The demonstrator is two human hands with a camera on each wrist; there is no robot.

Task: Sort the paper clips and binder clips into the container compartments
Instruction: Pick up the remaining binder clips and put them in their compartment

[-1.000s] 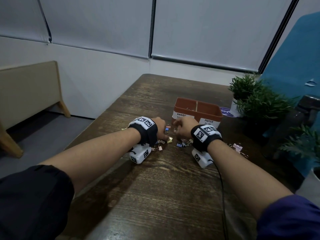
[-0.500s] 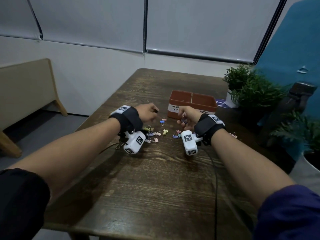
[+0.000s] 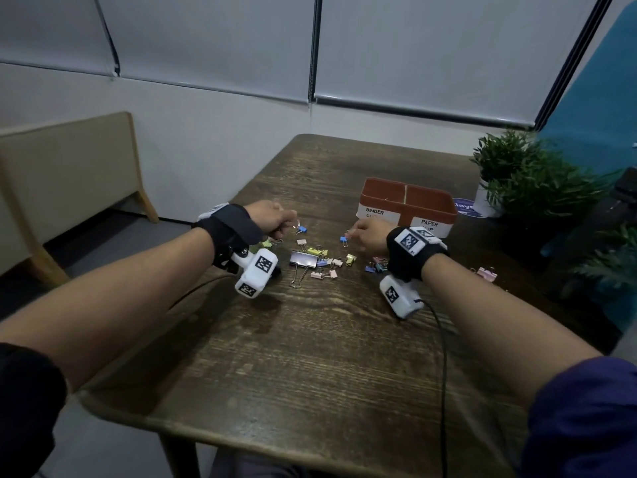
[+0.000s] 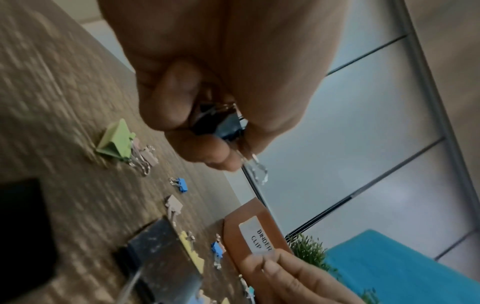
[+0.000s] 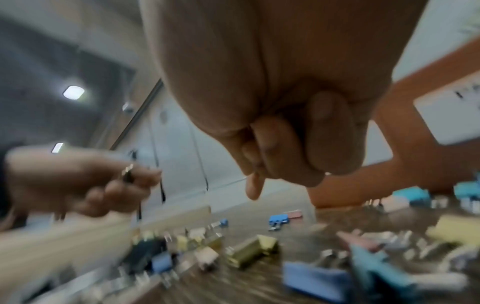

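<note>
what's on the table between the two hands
Head view: between left hand and right hand lie two blue binder clips and a pink one.

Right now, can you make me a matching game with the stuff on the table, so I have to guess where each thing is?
Things
1. big black binder clip
2. container
3. left hand
4. pink binder clip

Places or states
A. alone, right of the right wrist
B. lying in the middle of the pile of clips
C. pinching a dark clip above the table
D. behind the pile, labelled BINDER CLIP and PAPER CLIP

Pairs: 1-B, 2-D, 3-C, 4-A
</note>
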